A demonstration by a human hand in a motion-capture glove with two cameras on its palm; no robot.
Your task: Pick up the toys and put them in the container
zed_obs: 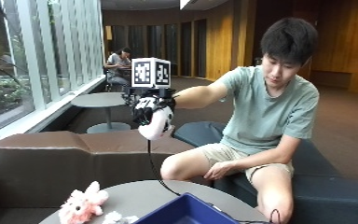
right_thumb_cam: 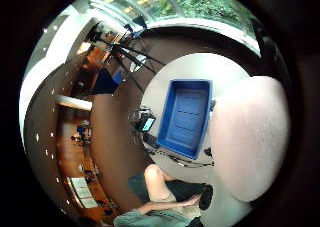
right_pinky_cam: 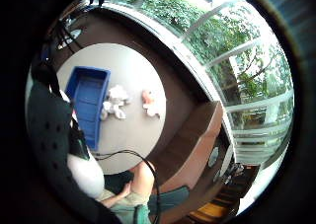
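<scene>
Blue and nearest the outside camera, the container [zed_obs: 188,211] is sitting at the near edge of the round grey table [zed_obs: 135,193]. Well above it, the gloved right hand [zed_obs: 152,113] is hanging in the air with its fingers [zed_obs: 143,112] curling round a pale pink plush toy [zed_obs: 156,126], which is bulging out below the glove. In the thumb side palm view that same toy [right_thumb_cam: 248,137] is filling much of the picture close to the palm, with the container [right_thumb_cam: 185,118] far below it on the table [right_thumb_cam: 200,67]. The little finger side palm view is showing the glove [right_pinky_cam: 52,130] at the picture's edge, the held toy [right_pinky_cam: 85,173] beside it, and the container [right_pinky_cam: 89,101] lying near one edge of the table [right_pinky_cam: 133,130]. Two more toys are lying on the tabletop beside the container: a white plush toy [right_pinky_cam: 115,101] just next to its long wall, and a pink and white plush toy [right_pinky_cam: 150,102] a little further out toward the table's middle. In the outside view the pink one [zed_obs: 81,204] is resting near the table's left edge, and the white one [zed_obs: 117,217] is peeking in just beside the container's corner. The person's bare left hand [zed_obs: 218,170] is resting on their thigh, apart from all the toys.
</scene>
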